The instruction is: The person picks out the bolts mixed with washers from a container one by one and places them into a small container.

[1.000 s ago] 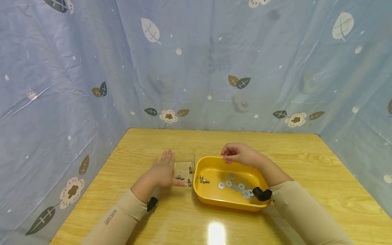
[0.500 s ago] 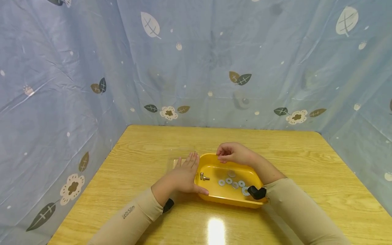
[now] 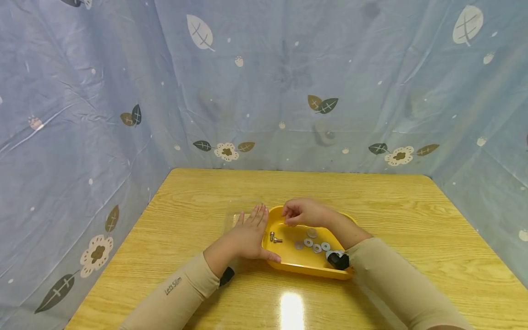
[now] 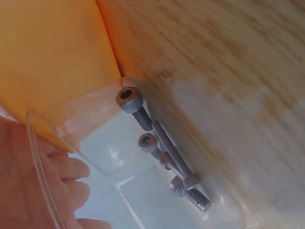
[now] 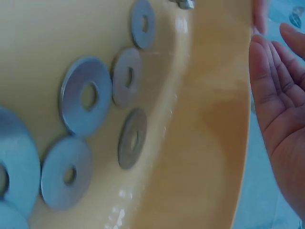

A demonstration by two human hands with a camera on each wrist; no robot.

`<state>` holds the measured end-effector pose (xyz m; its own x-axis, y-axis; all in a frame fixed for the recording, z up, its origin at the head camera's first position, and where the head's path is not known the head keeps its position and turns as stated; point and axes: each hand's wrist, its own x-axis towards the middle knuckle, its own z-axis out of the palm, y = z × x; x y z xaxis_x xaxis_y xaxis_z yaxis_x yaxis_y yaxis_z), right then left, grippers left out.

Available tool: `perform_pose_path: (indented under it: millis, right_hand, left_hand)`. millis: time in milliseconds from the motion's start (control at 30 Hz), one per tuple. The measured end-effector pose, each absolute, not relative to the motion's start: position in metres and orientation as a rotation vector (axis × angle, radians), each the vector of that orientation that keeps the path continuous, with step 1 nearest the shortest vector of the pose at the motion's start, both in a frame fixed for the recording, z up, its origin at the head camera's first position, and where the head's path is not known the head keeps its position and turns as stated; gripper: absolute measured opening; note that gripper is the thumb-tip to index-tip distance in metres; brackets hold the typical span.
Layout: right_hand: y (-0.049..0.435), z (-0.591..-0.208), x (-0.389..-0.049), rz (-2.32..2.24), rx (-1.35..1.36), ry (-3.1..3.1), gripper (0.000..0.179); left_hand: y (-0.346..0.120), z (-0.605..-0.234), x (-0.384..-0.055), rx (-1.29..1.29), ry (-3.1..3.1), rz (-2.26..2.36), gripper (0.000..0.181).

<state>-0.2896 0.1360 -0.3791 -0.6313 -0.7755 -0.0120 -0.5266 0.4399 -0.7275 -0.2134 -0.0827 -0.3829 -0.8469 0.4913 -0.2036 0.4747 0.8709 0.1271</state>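
Note:
My left hand (image 3: 249,236), fingers straight, lies along the left wall of a yellow tray (image 3: 309,271), its thumb reaching the tray's front corner. Beneath and behind it is a clear plastic box (image 4: 143,200), mostly hidden in the head view. Several hex socket screws (image 4: 174,152) lie inside that box. My right hand (image 3: 303,212) hovers over the tray's back left part, fingers loosely curled, with nothing visible in it. Two small screws (image 3: 275,238) lie at the tray's left end. Several flat metal washers (image 5: 86,95) are spread over the right half of its floor.
The tray stands on a wood-grain table (image 3: 206,188). A blue patterned curtain (image 3: 264,91) rises behind the table and at both sides. Black wrist cameras (image 3: 338,261) hang below both sleeves; the right one hides some washers.
My left hand has moved right, from the clear box's left side to the tray's left wall. My right hand has shifted left over the tray, fingers still loosely curled.

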Motion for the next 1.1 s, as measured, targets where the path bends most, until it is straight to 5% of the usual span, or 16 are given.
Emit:
perform_pose_path:
  millis: [1100]
  right_hand:
    - [0.11, -0.413, -0.29, -0.665, -1.362, 2.218, 0.02]
  left_hand:
    - [-0.081, -0.381, -0.216, 0.71, 2.795, 0.099, 0.131]
